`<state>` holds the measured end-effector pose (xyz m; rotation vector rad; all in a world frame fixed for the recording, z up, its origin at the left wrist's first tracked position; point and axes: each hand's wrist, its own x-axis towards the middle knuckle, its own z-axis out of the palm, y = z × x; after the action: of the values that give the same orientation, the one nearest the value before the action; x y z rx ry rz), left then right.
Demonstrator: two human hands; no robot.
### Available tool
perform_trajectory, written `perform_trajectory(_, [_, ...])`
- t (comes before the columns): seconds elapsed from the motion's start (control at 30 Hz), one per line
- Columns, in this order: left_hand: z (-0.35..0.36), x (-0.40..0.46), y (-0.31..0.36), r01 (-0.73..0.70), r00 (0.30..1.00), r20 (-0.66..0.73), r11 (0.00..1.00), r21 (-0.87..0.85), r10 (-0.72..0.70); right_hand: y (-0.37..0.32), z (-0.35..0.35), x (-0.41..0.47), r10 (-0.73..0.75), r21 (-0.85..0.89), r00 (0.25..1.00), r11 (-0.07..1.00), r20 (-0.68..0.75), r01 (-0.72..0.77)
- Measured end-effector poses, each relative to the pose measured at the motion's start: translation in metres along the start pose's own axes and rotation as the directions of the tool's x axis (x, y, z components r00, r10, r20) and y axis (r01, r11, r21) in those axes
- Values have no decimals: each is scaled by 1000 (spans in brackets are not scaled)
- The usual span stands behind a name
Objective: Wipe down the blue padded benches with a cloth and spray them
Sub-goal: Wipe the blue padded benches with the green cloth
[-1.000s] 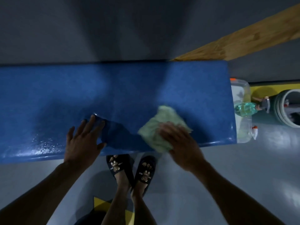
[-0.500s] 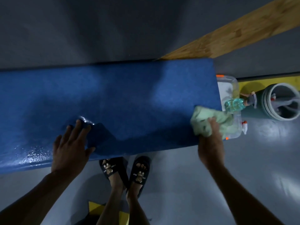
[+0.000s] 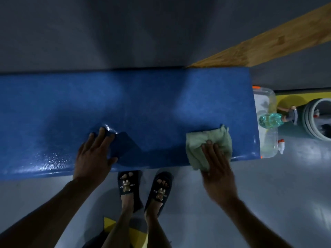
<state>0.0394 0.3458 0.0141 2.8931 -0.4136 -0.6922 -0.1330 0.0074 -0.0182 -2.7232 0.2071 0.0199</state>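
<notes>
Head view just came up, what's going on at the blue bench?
A person stands at the blue padded bench, wiping it. The right hand presses a green cloth flat on the bench top near its right end, by the front edge. The left hand rests spread on the bench further left. Wet droplets shine on the left part. A spray bottle sits on a clear container just past the right end, untouched.
</notes>
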Motion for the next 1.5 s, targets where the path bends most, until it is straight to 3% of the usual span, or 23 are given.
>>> perform_trajectory(0.07, [-1,0,-2,7,1000,-1,1000,-4,-7,39,-22,9,-139,-73,989,987,40,142])
perform_trajectory(0.1, [0,0,-2,12,1000,-4,1000,-6,-12,58,-34,16,-99,-77,994,992,46,103])
perform_trajectory(0.17, [3,0,-3,9,1000,-11,1000,-9,-9,79,-45,27,141,-59,990,988,23,-140])
perform_trajectory(0.23, [7,0,-5,11,1000,-18,1000,-22,-12,65,-34,32,338,-44,934,938,-115,-344])
perform_trajectory(0.37, [11,-1,-9,6,1000,-22,999,-37,-7,-29,19,37,476,80,821,875,-314,-477])
perform_trajectory(0.43, [10,-1,-11,-9,1000,-11,999,-42,8,-91,39,32,421,98,881,907,-215,-409])
perform_trajectory(0.5, [8,0,-15,-25,1000,1,998,-50,25,-132,46,24,239,58,970,970,-40,-237])
perform_trajectory(0.57, [7,0,-22,-53,999,-1,997,-50,53,-129,41,31,19,-16,999,1000,44,-18])
perform_trajectory(0.63, [8,-2,-30,-86,996,-3,995,-51,86,-93,31,48,-74,-81,989,993,127,85])
perform_trajectory(0.73, [10,-4,-36,-116,993,-4,991,-64,116,-30,0,68,87,-142,989,987,121,-70])
perform_trajectory(0.83, [11,-7,-37,-110,994,-17,987,-121,109,6,-27,66,334,-174,943,928,-6,-330])
perform_trajectory(0.9, [12,-11,-42,-145,989,-36,974,-177,140,-8,-25,63,497,-157,866,852,-59,-499])
perform_trajectory(1.03, [12,-29,-60,-230,973,-84,948,-219,217,-108,28,62,761,135,641,648,-98,-749])
perform_trajectory(1.07, [11,-34,-64,-231,972,-87,946,-228,217,-141,43,62,748,187,659,661,-79,-727])
perform_trajectory(1.17, [9,-44,-80,-209,977,-96,948,-242,190,-224,76,61,512,156,858,846,24,-510])
perform_trajectory(1.23, [8,-46,-91,-199,978,-105,949,-243,178,-236,77,67,333,147,924,921,190,-362])
perform_trajectory(1.3, [6,-46,-103,-193,978,-122,947,-255,166,-217,61,75,243,47,948,965,207,-258])
perform_trajectory(1.33, [4,-46,-109,-190,978,-132,946,-261,160,-199,52,78,246,-6,950,968,193,-249])
perform_trajectory(1.4, [1,-45,-118,-188,978,-142,949,-254,155,-156,31,78,370,-44,921,929,123,-367])
perform_trajectory(1.5, [-1,-45,-134,-178,979,-139,954,-241,148,-113,12,73,657,53,749,754,-88,-655])
